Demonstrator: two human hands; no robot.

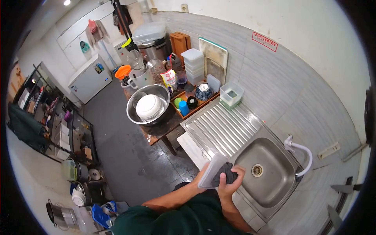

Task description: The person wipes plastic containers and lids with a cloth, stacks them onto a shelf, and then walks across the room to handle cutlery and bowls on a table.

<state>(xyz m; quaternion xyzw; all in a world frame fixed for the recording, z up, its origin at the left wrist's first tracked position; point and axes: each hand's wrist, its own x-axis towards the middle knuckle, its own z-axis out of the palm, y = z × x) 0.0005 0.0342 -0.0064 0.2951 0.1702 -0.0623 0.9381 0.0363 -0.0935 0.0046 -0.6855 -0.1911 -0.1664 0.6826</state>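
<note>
My left hand [201,179] is closed on a translucent rectangular plastic container [212,169], tilted up in front of my body; I cannot tell whether it is the box or only its lid. A dark grey cloth [224,175] is bunched in my right hand [231,185], with the fingers bent around it. The cloth presses against the container's face. Both hands are just left of the steel sink basin [270,182], over its near edge. The left fingers are mostly hidden behind the container.
A ribbed drainboard [223,127] adjoins the sink, with clear plastic boxes [232,94] at its far corner. A white faucet [303,150] stands on the right. Left of it, a wooden table [162,135] bears a steel basin [131,111] of white bowls. Knives [342,188] hang at right.
</note>
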